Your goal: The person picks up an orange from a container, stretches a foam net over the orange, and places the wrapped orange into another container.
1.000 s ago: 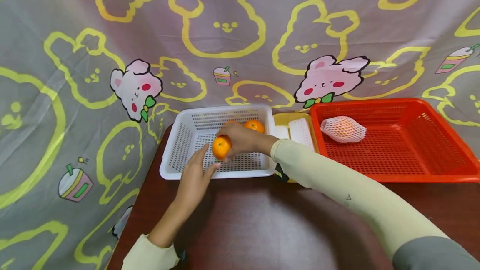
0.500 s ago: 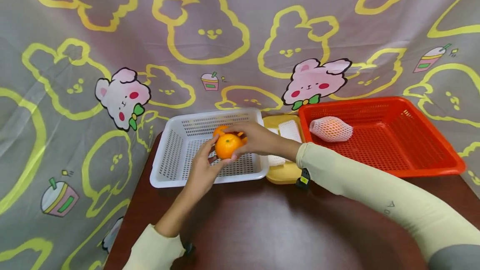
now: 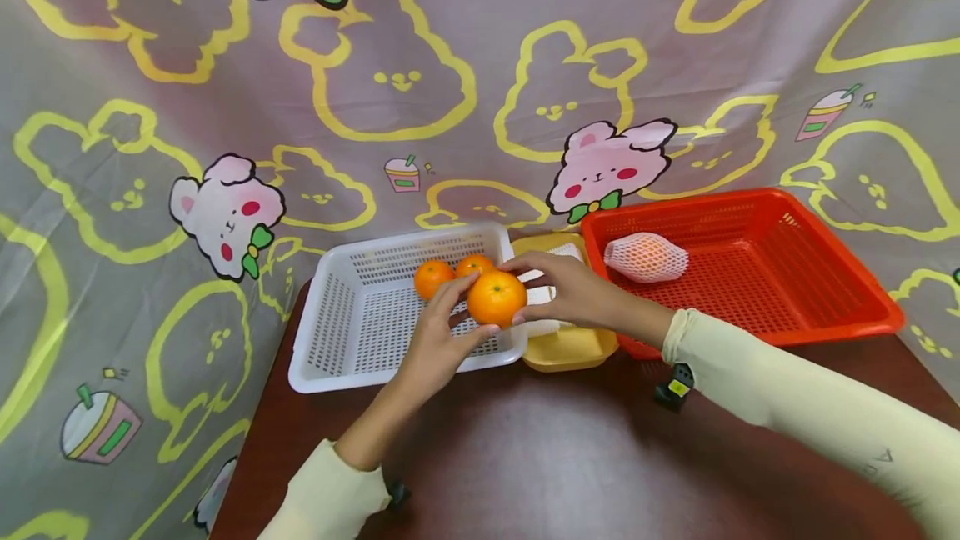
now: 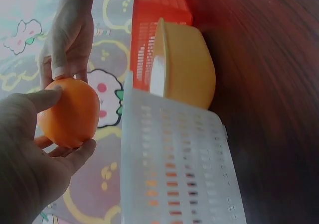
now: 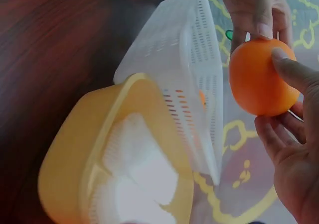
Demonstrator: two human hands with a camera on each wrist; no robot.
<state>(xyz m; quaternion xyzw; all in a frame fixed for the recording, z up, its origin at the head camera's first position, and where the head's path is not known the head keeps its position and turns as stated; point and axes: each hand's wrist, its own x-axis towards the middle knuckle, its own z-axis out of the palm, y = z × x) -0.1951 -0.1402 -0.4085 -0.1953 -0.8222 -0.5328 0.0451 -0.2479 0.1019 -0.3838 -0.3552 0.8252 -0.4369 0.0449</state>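
Both hands hold one orange (image 3: 497, 298) between them, raised above the right front part of the white basket (image 3: 303, 357). My left hand (image 3: 438, 344) grips its left side, thumb and fingers spread around the fruit in the left wrist view. From the other side my right hand (image 3: 577, 292) holds it, with thumb on one face and fingers under it in the right wrist view. Two more oranges, one on the left (image 3: 433, 280) and one partly covered (image 3: 474, 265), lie in the white basket behind the fingers.
Beside the white basket stands a yellow tub (image 3: 573, 354) with white foam net sleeves (image 5: 142, 154), partly hidden by the right hand. To its right, a red basket (image 3: 780, 282) contains a fruit in a foam net (image 3: 647, 257). A patterned cloth (image 3: 480, 157) hangs behind the dark table (image 3: 525, 457).
The right hand has brought the orange up from the white basket toward the right. My left hand has closed in and now grips it too. The head view has shifted slightly.
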